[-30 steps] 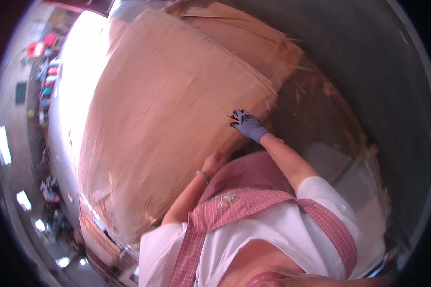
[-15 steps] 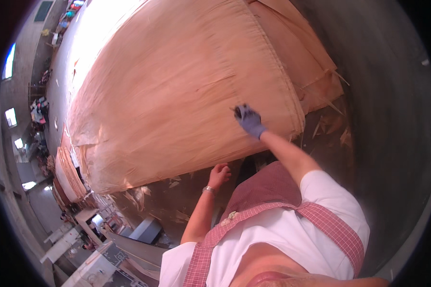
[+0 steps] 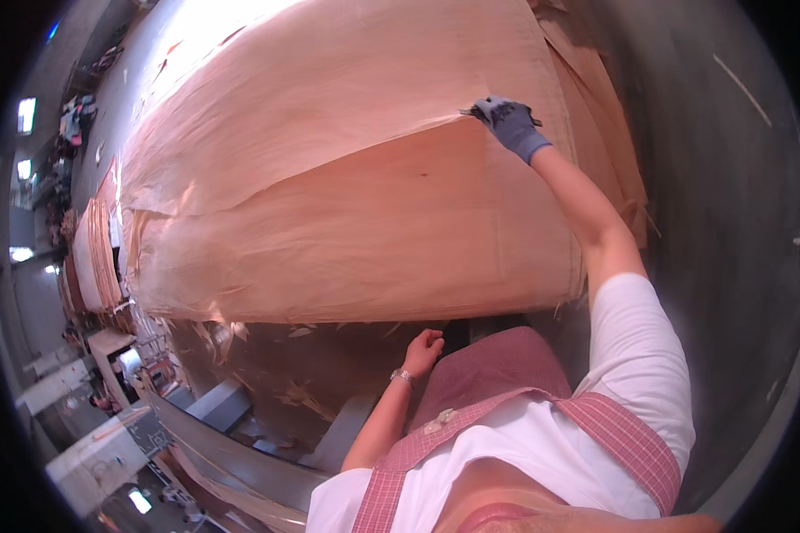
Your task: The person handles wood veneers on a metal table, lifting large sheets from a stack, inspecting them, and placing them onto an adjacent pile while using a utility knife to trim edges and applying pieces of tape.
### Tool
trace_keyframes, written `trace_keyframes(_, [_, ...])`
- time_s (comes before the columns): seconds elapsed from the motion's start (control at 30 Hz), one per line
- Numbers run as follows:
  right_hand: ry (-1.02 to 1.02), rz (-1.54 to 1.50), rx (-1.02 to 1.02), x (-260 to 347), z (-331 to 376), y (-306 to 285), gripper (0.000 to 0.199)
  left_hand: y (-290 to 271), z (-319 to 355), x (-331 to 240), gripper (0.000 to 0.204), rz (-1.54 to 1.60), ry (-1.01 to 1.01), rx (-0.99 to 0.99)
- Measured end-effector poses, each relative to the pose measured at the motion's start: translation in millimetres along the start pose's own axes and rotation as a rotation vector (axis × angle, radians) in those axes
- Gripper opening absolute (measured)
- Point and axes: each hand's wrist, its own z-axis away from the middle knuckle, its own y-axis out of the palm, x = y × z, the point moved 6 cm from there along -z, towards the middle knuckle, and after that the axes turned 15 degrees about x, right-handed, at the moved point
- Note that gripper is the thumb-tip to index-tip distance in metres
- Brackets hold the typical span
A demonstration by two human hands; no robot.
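A wide stack of thin, light-brown wood veneer sheets (image 3: 373, 231) lies in front of me. Across it runs the raised near edge of the top sheet (image 3: 329, 107), slanting up to the right with a smooth sheet showing beneath. At the upper end of that edge is my right hand (image 3: 508, 126), in a grey-blue glove, closed on a thin dark tool whose ends stick out at both sides. Whether its fingers also pinch the sheet is hidden. My bare left hand (image 3: 424, 351), with a metal band at the wrist, hangs before the apron, its fingers curled in, nothing visible inside.
More veneer sheets (image 3: 609, 124) stick out beyond the stack's right side. Torn scraps (image 3: 302, 400) litter the dark floor below the near edge. Another veneer pile (image 3: 98, 258) stands at the far left, with machines and benches (image 3: 89, 466) at the lower left.
My right hand has moved away from me and slightly right. The top sheet's near edge now lies farther back, baring the sheet below. My left hand is slightly lower; the view has turned.
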Motion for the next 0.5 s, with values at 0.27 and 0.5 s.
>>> trace_keyframes(0.27, [-0.154,0.426,-0.148,101,80,-98,0.025,-47,-32,-182,0.049,0.421,0.363,0.135])
trace_keyframes(0.5, [-0.255,0.337,0.008,155,130,-104,0.03,-79,-34,-310,0.059,1.144,0.696,0.127])
